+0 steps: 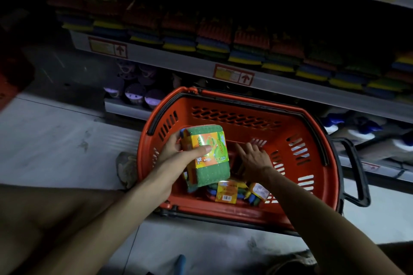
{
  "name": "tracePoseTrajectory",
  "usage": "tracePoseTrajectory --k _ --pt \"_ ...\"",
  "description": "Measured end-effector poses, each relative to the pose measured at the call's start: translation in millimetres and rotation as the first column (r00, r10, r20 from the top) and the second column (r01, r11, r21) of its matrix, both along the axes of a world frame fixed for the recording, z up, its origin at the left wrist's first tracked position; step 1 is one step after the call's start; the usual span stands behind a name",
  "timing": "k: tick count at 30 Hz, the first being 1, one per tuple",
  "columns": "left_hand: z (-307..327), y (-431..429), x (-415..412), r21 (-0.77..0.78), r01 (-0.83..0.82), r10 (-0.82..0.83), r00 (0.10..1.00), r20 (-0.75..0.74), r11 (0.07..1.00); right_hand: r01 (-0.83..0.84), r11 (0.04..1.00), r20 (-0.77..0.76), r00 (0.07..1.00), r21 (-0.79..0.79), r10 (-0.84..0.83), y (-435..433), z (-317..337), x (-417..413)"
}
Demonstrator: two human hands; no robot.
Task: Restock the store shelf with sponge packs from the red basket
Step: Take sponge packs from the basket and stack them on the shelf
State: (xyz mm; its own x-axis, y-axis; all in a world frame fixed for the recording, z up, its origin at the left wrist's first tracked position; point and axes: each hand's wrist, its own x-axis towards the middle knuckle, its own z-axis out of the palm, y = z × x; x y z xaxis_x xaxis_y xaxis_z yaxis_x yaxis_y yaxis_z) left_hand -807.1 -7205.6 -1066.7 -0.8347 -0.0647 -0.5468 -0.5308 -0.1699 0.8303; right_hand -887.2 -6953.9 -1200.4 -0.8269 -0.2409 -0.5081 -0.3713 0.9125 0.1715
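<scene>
Picking step, judged from the layout: one sponge pack (204, 155) clamped in the left hand (178, 152), thumb across the label and fingers wrapped round the far side, held above the left part of the red basket (312, 176). Right hand (252, 158) down inside the basket, palm down, fingers spread and slightly curled over the dark floor of it; whether closed on anything, cannot tell. More packs (226, 192) lying loose at the near end of the basket, just below the right wrist, some partly hidden under the held pack.

Next move, probably: gathering a second pack with the right hand, then lifting both up and forward to the shelf (178, 60) above the basket. Calls for a firm pinch on the soft wrapped bundle and a clean lift over the basket rim.

Edges to mind: the basket's raised rim and black handle (355, 169) on the right, and the shelf lip with its price tags (233, 73) straight ahead. Shelf row of stacked sponges (212, 40) looking nearly full along the front, very dim, so open slots hard to make out. Bare floor (55, 140) to the left of the basket, with plenty of room for the arms to swing up between basket and shelf.
</scene>
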Motion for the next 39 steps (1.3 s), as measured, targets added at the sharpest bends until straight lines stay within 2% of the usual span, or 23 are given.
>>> tracePoseTrajectory --k 3,5,7,9,14,16,19,21,23,27,30,35,37,39 --pt "2 0 -1 0.021 -0.009 0.009 1.000 -0.005 1.000 0.092 0.994 -0.035 0.995 -0.063 -0.094 2 -1 2" --pt "3 0 -2 0.020 -0.003 0.004 1.000 -0.010 1.000 0.204 0.955 -0.035 0.976 -0.217 -0.216 4 5 1" --pt "6 1 -3 0.015 0.006 -0.006 1.000 -0.016 1.000 0.319 0.841 0.039 0.941 -0.436 -0.337 10 17 1" --pt "8 2 -5 0.008 0.008 -0.008 1.000 -0.029 1.000 0.383 0.722 0.093 0.908 -0.577 -0.407 16 34 1" --pt "16 8 -10 0.026 -0.025 0.026 0.998 -0.060 0.999 0.407 0.586 0.141 0.884 -0.701 -0.446 33 78 9" --pt "18 14 -11 0.048 -0.040 0.043 0.998 -0.055 0.998 0.464 0.462 0.195 0.833 -0.755 -0.518 38 96 10" --pt "19 26 -15 0.117 -0.055 0.057 0.998 -0.015 0.992 0.578 0.179 0.378 0.706 -0.796 -0.599 46 116 15" --pt "24 37 -16 0.135 -0.060 0.063 0.998 -0.015 0.989 0.629 -0.008 0.512 0.624 -0.777 -0.590 51 125 19" --pt "26 46 -18 0.119 -0.046 0.050 0.998 -0.031 0.992 0.633 -0.108 0.571 0.596 -0.767 -0.564 55 134 24" --pt "36 60 -23 0.150 -0.019 0.024 0.999 -0.032 0.988 0.608 -0.186 0.605 0.611 -0.772 -0.511 64 150 29" --pt "45 70 -25 0.141 -0.001 0.010 0.998 -0.066 0.990 0.591 -0.148 0.571 0.636 -0.793 -0.519 73 162 29" --pt "53 81 -29 0.165 -0.013 0.025 0.997 -0.070 0.986 0.503 -0.154 0.500 0.682 -0.850 -0.534 84 200 30" --pt "56 88 -28 0.156 0.019 -0.005 0.996 -0.084 0.988 0.421 -0.132 0.411 0.690 -0.898 -0.596 90 206 28" --pt "59 99 -24 0.137 0.088 -0.072 0.990 -0.119 0.987 0.307 -0.040 0.257 0.713 -0.951 -0.652 96 207 27"
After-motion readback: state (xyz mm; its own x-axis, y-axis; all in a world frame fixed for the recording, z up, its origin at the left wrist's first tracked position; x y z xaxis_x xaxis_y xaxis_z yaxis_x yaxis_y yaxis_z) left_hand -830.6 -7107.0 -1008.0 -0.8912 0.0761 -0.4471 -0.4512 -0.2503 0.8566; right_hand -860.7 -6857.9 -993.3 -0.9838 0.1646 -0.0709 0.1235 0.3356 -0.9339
